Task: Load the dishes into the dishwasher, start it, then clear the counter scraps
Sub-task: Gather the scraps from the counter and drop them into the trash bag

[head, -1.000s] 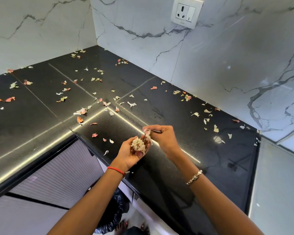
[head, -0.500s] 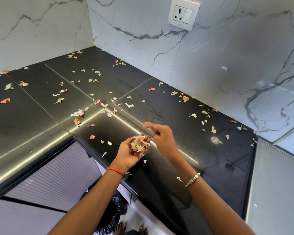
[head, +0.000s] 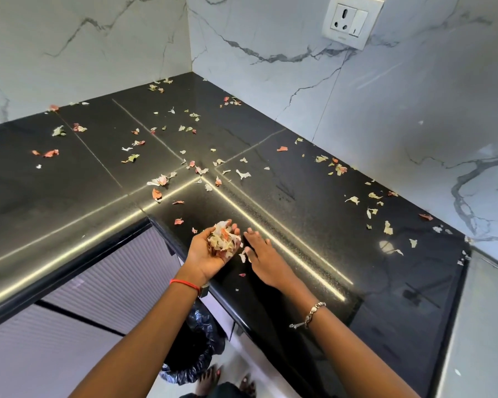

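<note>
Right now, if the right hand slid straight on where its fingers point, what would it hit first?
Likely the small orange scrap on the counter ahead of the right hand. It would pass close beside the left hand, which cups a pile of scraps; depth is unclear, they might brush.

Black counter (head: 314,214); pale, pink scraps (head: 223,239); grey-veined white wall (head: 400,104).

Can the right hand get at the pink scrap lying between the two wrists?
Probably yes: the right hand is open, the pink scrap lies close beside it on the counter, with nothing between them.
</note>
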Available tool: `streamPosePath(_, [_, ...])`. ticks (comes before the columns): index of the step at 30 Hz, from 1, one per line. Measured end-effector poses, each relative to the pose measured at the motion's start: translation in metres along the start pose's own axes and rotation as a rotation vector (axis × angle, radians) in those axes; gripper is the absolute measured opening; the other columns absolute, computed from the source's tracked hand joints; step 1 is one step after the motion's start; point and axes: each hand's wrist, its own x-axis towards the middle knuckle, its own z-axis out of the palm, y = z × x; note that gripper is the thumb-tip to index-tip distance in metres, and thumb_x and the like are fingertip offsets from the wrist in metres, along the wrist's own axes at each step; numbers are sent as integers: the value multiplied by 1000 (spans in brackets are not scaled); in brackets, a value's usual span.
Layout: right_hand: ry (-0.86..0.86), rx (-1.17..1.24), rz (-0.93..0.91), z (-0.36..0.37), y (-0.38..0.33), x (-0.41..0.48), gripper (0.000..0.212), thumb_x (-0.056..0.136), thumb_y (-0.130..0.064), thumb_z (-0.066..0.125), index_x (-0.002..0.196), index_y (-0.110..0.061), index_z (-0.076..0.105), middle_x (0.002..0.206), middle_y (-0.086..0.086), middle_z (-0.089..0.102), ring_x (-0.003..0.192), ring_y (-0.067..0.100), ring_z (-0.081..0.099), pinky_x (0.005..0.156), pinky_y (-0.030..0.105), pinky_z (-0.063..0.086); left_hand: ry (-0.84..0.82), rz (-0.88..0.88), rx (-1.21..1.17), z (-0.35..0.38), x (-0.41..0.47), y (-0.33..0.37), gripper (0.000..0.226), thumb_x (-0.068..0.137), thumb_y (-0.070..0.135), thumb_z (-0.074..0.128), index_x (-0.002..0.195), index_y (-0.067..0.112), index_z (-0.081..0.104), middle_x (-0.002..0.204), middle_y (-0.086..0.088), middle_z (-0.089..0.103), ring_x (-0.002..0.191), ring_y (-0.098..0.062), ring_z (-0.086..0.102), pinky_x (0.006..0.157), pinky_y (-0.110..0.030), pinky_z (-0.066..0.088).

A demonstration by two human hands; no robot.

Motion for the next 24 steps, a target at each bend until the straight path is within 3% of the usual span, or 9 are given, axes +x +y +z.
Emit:
streamPosePath(6, [-56,-44,-163,12,-5,-18,53,100,-37,37,148,-17,25,156,-6,17,144,3,6,117,23,0,-6,45,-35,-12,-6,5,47,98,19,33,78,1,71,76,-12,70,63,-22,69,60,-31,57])
streamPosePath(11, [-48,-78,-210,12,-3,-32,61,95,-42,47,147,-18,26,156,-5,17,144,4,8,116,21,1,13,60,-35,-21,-12,2,37,99,19,33,94,2,65,79,-12,71,66,-22,70,63,-31,57])
streamPosePath(16, [-64,-200,-320,18,-2,-41,46,101,-18,38,146,-18,30,157,-3,15,145,10,6,119,26,3,28,70,-26,-26,-20,-5,34,98,20,33,95,4,64,79,-10,71,66,-20,70,62,-31,58])
streamPosePath(20, [-24,-235,-383,15,7,-49,57,90,12,34,142,-10,36,154,1,24,144,9,14,118,21,9,34,76,-20,-27,-26,-12,34,99,20,33,97,5,64,80,-10,72,67,-20,70,62,-31,58])
streamPosePath(24, [40,-309,-456,14,18,-55,46,92,7,35,137,-1,42,148,9,37,141,15,26,114,17,10,44,69,-17,-25,-31,-20,34,99,20,33,97,5,64,80,-10,71,68,-19,69,61,-31,58])
